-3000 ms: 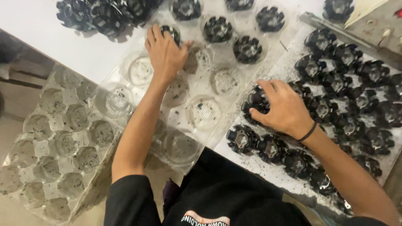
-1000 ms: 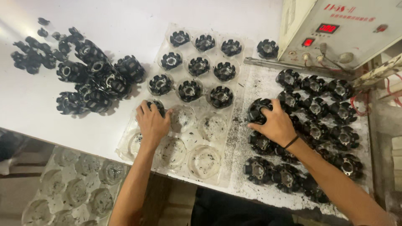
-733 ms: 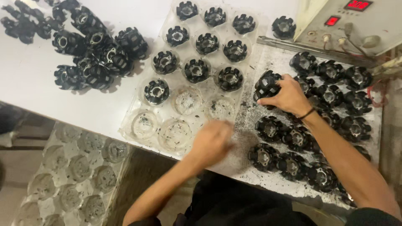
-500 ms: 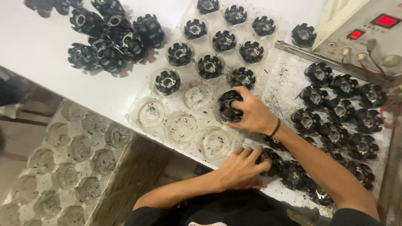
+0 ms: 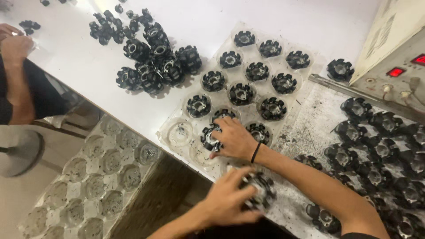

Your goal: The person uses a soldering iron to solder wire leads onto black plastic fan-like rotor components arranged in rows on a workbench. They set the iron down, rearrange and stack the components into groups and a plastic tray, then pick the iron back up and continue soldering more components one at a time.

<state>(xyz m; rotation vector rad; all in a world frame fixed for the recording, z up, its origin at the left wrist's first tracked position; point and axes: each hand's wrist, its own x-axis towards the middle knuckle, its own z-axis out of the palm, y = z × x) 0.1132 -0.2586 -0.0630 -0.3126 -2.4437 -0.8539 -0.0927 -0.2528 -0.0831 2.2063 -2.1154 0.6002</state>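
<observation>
Two clear plastic trays show: one empty tray (image 5: 95, 177) with round cups lies low, well left of both hands, and the other tray (image 5: 177, 132) sits on the white table (image 5: 66, 57), its cups mostly filled with black parts. A loose heap of black parts (image 5: 152, 62) lies up and left of the fingers. Far right, a beige machine (image 5: 394, 48) carries two small red lit panels.

Each part is a black, round, toothed ring with a pale centre. The left hand (image 5: 230, 201) curls its fingers (image 5: 241, 175) closed around one black part (image 5: 261, 194) at the tray's near edge. Just above it, the right hand (image 5: 234, 137), a dark band on its wrist, grips another toothed part (image 5: 209, 138) with bent fingers, pressing it into a tray cup. More black parts (image 5: 376, 146) crowd the gritty surface right of that wrist. Another person's arm (image 5: 17, 75) shows at far left.
</observation>
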